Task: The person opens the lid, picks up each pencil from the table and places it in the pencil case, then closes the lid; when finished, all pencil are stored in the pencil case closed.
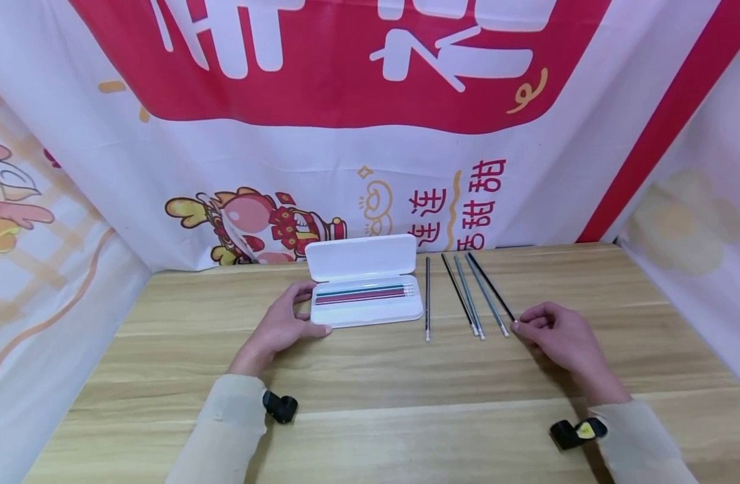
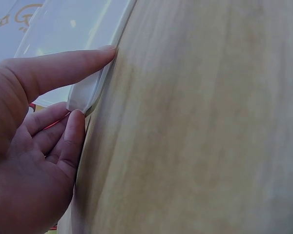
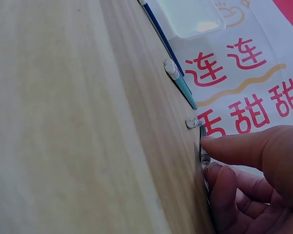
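A white pencil case (image 1: 370,314) lies with its lid (image 1: 362,261) raised at the back of the table. Inside it are several pencils (image 1: 357,294), teal and dark red, lying lengthwise. My left hand (image 1: 283,321) holds the case's left end, the thumb along its front edge and the fingers at its side; the left wrist view shows this hand (image 2: 39,126) at the case's corner (image 2: 83,95). My right hand (image 1: 557,334) pinches the near end of a black pencil (image 1: 494,289) between thumb and fingers. That pencil slants away over the table.
Several more pencils lie right of the case: a dark one (image 1: 428,296) apart, then a black one (image 1: 459,294) and blue-green ones (image 1: 488,297) close together, white ends toward me. A printed cloth (image 1: 321,154) hangs behind the wooden table (image 1: 382,383).
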